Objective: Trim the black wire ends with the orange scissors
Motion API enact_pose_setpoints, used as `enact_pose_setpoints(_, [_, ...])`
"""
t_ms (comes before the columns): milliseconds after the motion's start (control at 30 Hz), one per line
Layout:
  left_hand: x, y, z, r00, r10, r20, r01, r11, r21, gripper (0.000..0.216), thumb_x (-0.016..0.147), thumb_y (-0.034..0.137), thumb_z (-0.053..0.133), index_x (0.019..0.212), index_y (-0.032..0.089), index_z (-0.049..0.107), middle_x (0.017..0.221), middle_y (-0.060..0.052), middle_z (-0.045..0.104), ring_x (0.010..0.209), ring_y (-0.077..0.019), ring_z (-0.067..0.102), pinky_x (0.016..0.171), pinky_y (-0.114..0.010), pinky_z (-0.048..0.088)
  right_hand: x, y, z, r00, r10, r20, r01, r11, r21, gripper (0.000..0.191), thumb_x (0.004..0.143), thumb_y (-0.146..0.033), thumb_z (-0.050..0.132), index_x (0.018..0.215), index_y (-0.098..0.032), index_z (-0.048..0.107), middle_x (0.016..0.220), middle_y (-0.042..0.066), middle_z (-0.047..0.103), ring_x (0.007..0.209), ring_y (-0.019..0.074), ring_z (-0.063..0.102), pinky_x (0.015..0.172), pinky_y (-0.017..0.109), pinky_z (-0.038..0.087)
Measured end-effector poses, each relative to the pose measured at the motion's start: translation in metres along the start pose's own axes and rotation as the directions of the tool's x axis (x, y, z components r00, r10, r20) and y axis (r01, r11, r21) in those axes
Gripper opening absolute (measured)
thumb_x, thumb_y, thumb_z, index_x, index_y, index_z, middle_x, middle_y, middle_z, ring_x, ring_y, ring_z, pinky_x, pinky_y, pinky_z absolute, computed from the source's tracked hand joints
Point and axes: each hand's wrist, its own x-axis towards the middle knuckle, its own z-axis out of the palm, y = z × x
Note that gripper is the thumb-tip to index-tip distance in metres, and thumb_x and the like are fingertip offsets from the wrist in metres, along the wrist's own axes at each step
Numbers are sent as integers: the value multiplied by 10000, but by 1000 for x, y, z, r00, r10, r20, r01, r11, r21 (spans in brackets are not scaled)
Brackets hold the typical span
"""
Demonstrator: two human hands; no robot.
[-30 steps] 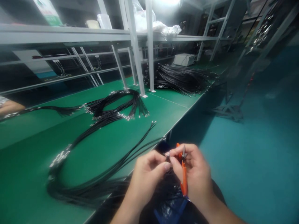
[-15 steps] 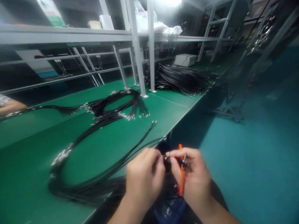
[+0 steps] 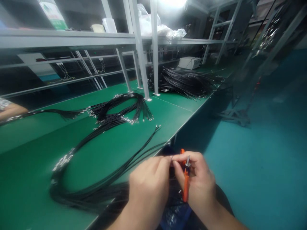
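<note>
My left hand [image 3: 149, 185] is closed above the table's front edge, its fingertips pinched at the end of a black cable that the fingers mostly cover. Touching those fingertips are the thumb and forefinger of my right hand [image 3: 201, 179], pinched at the same spot. Orange-handled cutters [image 3: 185, 185] lie upright in the right palm, held by the curled fingers, with the metal jaws pointing up. A long bundle of black cables [image 3: 79, 195] curves over the green table to beneath my left hand. Several loose cable ends [image 3: 153, 132] with light tips stick out beyond it.
On the green table [image 3: 83, 172], a looped cable bundle [image 3: 134, 99] lies near metal posts [image 3: 155, 64]. A thick pile of black cables [image 3: 189, 81] and a white box [image 3: 189, 63] sit farther back. Another person's arm [image 3: 14, 110] rests at the left edge. Blue material [image 3: 175, 217] shows below my hands.
My left hand has turned and its fingers have come closer to the right fingertips, covering the cable end. The cutters have tilted slightly in my right hand.
</note>
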Motion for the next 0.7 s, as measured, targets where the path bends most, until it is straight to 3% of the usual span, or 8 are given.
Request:
enact_pose_setpoints(133, [4, -10, -3, 999, -29, 40, 30, 999, -18, 211, 871, 134, 452, 774, 182, 633, 662, -34, 649, 596, -164, 602, 561, -254, 420, 0, -1, 1, 999, -44, -3, 44, 999, -18, 201, 806, -119, 609, 938, -255, 541, 822, 4, 691, 698, 152, 684, 632, 256, 552])
enact_pose_setpoints(233, [6, -21, -6, 993, -118, 11, 118, 993, 27, 182, 858, 151, 464, 784, 190, 625, 716, -38, 657, 660, -183, 614, 605, -270, 424, 0, -2, 2, 999, -43, -23, 43, 999, -4, 222, 800, -96, 603, 939, -255, 535, 822, -3, 693, 691, 145, 683, 641, 253, 552])
enact_pose_setpoints(333, [4, -24, -7, 962, -253, 102, 266, 953, -144, 122, 833, 171, 524, 895, 213, 620, 818, -28, 675, 728, -179, 622, 650, -260, 441, 1, -1, 2, 999, -43, -32, 43, 999, 26, 240, 802, -83, 594, 950, -260, 528, 850, -1, 693, 731, 149, 686, 673, 264, 556])
enact_pose_setpoints(467, [0, -17, 2, 889, -311, 338, 448, 745, -494, 105, 796, 173, 587, 886, 216, 622, 796, -6, 680, 688, -156, 615, 625, -227, 454, 0, 0, 1, 995, -96, -29, 95, 995, -37, 278, 789, -92, 626, 982, -275, 545, 854, -3, 696, 776, 163, 690, 690, 272, 556])
enact_pose_setpoints(700, [-9, -13, 23, 832, -421, 361, 522, 376, -765, 95, 790, 248, 646, 729, 176, 645, 686, -13, 655, 634, -140, 585, 593, -213, 456, 3, 3, 2, 934, -358, -5, 356, 930, -92, 420, 764, -19, 614, 1085, -270, 514, 897, 29, 698, 820, 193, 679, 756, 343, 556])
